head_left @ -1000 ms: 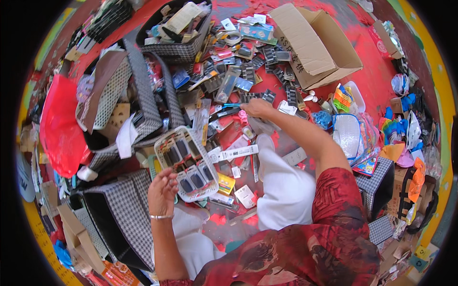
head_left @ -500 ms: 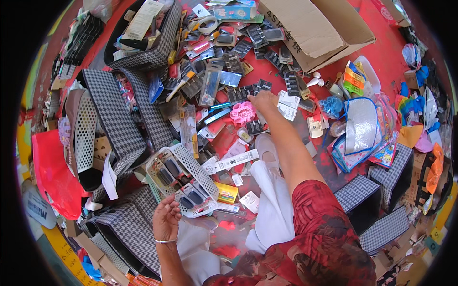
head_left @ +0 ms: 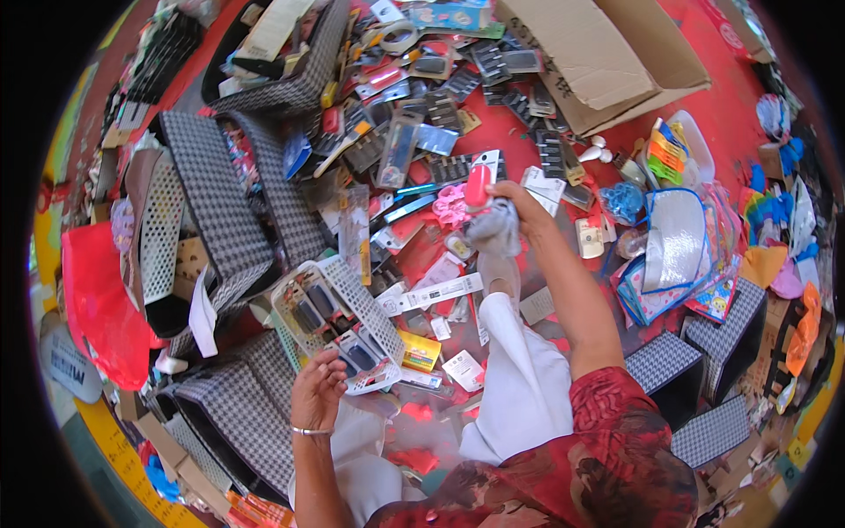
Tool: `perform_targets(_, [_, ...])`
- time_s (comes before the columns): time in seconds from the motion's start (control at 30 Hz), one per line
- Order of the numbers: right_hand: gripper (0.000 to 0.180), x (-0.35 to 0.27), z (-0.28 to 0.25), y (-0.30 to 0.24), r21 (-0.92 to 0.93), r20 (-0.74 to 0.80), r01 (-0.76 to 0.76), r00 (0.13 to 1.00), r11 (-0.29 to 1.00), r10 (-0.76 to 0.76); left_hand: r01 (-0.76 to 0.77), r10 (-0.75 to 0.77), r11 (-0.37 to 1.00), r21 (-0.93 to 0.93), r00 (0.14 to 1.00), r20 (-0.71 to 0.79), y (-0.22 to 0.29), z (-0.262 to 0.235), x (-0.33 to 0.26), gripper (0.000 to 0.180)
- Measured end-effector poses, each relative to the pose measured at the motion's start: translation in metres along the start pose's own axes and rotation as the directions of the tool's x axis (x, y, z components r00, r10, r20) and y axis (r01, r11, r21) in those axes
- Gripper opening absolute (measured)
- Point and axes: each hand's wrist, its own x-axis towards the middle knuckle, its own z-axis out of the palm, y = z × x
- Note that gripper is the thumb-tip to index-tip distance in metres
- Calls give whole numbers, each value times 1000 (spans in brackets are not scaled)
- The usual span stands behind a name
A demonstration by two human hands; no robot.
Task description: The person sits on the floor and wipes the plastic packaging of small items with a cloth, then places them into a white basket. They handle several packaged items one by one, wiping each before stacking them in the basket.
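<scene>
White perforated plastic basket: tilted, resting over the person's left knee, holding several dark carded items; its near rim gripped by the left hand, fingers curled onto the edge. Blister-packed item with a pink-red body: lifted above the heap, held upright by the right hand, fingers closed around its lower part; a grey sock-clad foot lies just beneath it. Heap of carded small goods: spread across the red floor covering ahead of the knees, mostly dark and red packets, overlapping. Long white carded strip: flat, between the basket and the foot. Yellow packet: just beside the basket's right edge. Houndstooth fabric boxes: several to the left, more at lower right. Open cardboard box: far side, upper right. Red plastic bag: far left. Colourful packets and toys: right of the extended arm.
</scene>
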Motion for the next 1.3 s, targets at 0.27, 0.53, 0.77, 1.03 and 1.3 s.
perform_targets(0.27, [51, -51, 135, 56, -172, 812, -276, 504, 946, 295, -90, 91, 996, -11, 990, 105, -6, 17, 7, 58])
perform_targets(0.53, [35, -78, 182, 107, -372, 804, -539, 221, 756, 552, -100, 107, 994, -36, 941, 321, -13, 31, -3, 73])
perform_targets(0.77, [37, -87, 181, 97, -276, 869, -357, 304, 893, 390, -169, 238, 954, -246, 928, 285, -8, 29, 4, 54])
perform_targets(1.03, [27, -35, 37, -47, -898, 161, -40, 897, -438, -411, -98, 180, 912, -399, 968, 173, 1, 9, -1, 54])
perform_targets(1.3, [41, 35, -58, -70, -836, -376, -528, 749, -149, -546, -22, 87, 939, -344, 981, 176, -7, 11, 6, 55])
